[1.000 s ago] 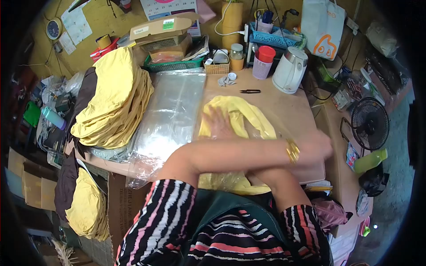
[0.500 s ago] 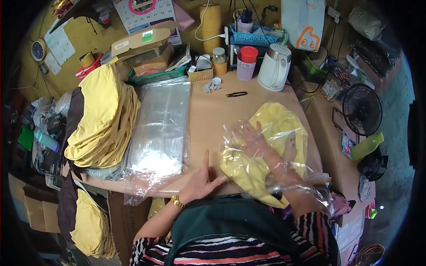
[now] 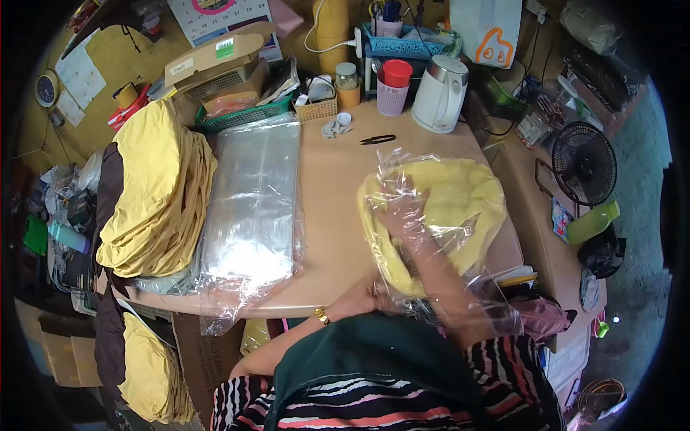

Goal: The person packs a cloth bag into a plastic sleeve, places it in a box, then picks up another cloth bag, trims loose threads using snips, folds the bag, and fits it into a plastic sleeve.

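Note:
A folded yellow cloth piece (image 3: 460, 190) lies inside a clear plastic bag (image 3: 392, 164) at the right of the table. My right hand (image 3: 404, 214) reaches into the bag from its near end, fingers spread over the cloth, with the film covering hand and forearm. By the table's front edge, my left hand (image 3: 365, 296) has its fingers closed on the near left edge of the bag. Left of centre lies a flat stack of clear plastic bags (image 3: 255, 179). Beside it rises a tall pile of yellow cloth pieces (image 3: 154, 190) with dark brown parts.
Thread snips (image 3: 378, 139) lie on the table (image 3: 334, 194) behind the bag. Farther back stand a white kettle (image 3: 440, 93), a red-lidded cup (image 3: 393, 87) and baskets (image 3: 316, 108). A black fan (image 3: 583, 164) and a green bottle (image 3: 593, 221) are at the right.
My left hand has moved right from lying spread on the table edge and closed on the bag. The yellow cloth has been drawn farther into the bag and looks rounder.

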{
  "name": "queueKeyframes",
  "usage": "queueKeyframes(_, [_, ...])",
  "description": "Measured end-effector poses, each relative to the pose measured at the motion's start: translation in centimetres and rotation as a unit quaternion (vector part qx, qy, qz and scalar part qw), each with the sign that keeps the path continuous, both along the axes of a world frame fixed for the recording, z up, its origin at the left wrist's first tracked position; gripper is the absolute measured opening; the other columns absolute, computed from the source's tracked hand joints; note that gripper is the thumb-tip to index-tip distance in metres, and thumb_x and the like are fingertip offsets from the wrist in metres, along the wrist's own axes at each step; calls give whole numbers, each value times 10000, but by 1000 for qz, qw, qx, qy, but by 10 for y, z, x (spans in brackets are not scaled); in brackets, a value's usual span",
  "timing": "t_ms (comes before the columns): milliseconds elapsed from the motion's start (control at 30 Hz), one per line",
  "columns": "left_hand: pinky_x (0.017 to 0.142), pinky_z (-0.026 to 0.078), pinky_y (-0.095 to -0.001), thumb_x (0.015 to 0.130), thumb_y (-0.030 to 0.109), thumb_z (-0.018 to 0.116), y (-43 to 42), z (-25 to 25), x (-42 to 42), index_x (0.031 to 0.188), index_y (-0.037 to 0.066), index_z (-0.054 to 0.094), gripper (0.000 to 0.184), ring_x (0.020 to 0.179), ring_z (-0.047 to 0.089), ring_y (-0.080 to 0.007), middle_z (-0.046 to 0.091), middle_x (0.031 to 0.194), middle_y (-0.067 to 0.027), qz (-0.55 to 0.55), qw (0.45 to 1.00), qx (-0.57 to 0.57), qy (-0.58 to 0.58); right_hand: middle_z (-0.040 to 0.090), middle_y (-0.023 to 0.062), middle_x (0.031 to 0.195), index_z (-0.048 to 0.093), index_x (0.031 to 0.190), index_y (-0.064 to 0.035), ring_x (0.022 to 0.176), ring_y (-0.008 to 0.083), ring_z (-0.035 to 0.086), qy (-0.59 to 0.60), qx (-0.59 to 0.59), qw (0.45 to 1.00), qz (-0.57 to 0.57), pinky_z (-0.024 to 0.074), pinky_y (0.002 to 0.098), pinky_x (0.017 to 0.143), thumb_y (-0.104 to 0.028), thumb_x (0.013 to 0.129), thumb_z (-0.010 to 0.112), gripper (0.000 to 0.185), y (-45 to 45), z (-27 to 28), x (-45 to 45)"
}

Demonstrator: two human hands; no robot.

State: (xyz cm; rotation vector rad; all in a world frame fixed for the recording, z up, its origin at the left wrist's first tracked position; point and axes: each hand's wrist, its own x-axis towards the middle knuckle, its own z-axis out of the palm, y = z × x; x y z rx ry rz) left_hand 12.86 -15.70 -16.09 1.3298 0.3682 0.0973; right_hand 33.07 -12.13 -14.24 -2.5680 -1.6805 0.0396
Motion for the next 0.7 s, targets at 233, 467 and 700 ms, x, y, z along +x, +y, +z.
queueKeyframes(233, [614,476,-207,855,255,703,50,50,-12,1261,7,519,510,660,562,-85,638,968,-25,138,964,-207,91,300,126,1514,344,1436,-87,1393,337,264,49,98,985,136,158,567,1131,-397,926,452,607,27,-26,-3])
queueKeyframes(467, [618,472,-321,869,279,668,36,17,17,912,-50,678,332,657,589,-134,661,726,-116,-63,977,203,35,383,171,1443,376,1409,-111,1287,359,401,52,183,963,192,258,585,1066,-323,891,541,583,69,-31,22])
queueKeyframes(700, [877,492,-322,913,399,618,63,30,-22,1237,8,565,510,1008,605,-154,623,1164,-99,177,982,-29,60,623,141,1138,628,1122,-112,1034,347,563,133,238,891,363,389,497,951,-209,899,559,252,92,-44,46])
